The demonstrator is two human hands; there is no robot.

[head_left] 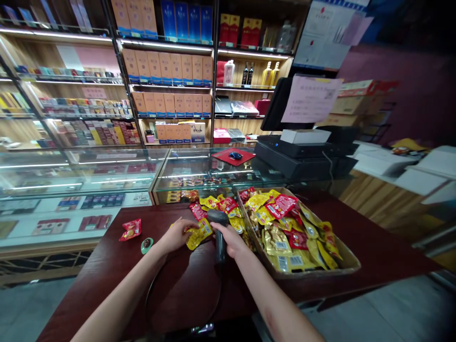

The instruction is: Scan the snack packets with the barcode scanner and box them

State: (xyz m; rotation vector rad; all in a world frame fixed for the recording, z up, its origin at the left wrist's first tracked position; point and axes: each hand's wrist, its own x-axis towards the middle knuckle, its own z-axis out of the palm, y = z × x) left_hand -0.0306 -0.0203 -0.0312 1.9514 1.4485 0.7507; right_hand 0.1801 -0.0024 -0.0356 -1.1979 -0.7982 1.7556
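My left hand (179,234) has its fingers closed on a yellow snack packet (198,234) just above the dark red table (178,285). In my right hand (231,239) is a black handheld scanner (220,240), its head pointing toward the packet and its cable trailing down to the table's front edge. Behind both hands lies a loose pile of yellow and red packets (228,205). Right of the scanner stands a shallow cardboard box (351,259) full of similar packets.
A red packet (131,229) and a small green round item (147,245) lie at the table's left. Glass display counters (89,175) border the far side. A black monitor (278,104) and a mouse (235,155) on a red mat stand behind, before stocked shelves.
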